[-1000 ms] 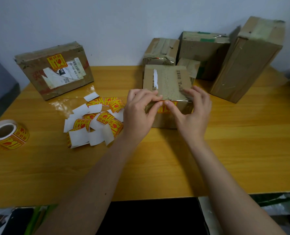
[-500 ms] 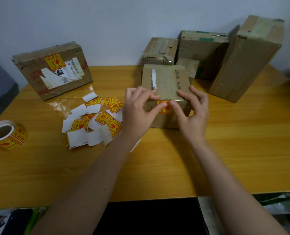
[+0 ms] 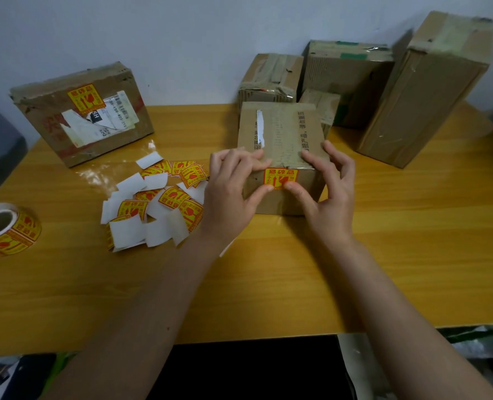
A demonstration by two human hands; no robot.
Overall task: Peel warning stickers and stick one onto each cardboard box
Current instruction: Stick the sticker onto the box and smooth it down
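Observation:
A small cardboard box (image 3: 282, 131) stands mid-table with a yellow and red warning sticker (image 3: 280, 176) on its near face. My left hand (image 3: 230, 189) and my right hand (image 3: 330, 192) flank that face, both thumbs pressing the sticker's lower edge and the fingers resting along the box's top edge. A pile of cut stickers and white backing papers (image 3: 155, 203) lies left of the box. A sticker roll (image 3: 8, 228) sits at the far left. Another box (image 3: 80, 111) at the back left carries a warning sticker (image 3: 86, 96).
Several more cardboard boxes stand against the wall at the back right: a taped low one (image 3: 269, 79), a wider one (image 3: 346, 79), a tall leaning one (image 3: 424, 90). The wooden table (image 3: 412, 241) ends at a near edge above dark floor clutter.
The sticker went from half hidden under my fingers to lying flat on the box's near face. Both thumbs slid down to its lower edge, and my fingers spread apart.

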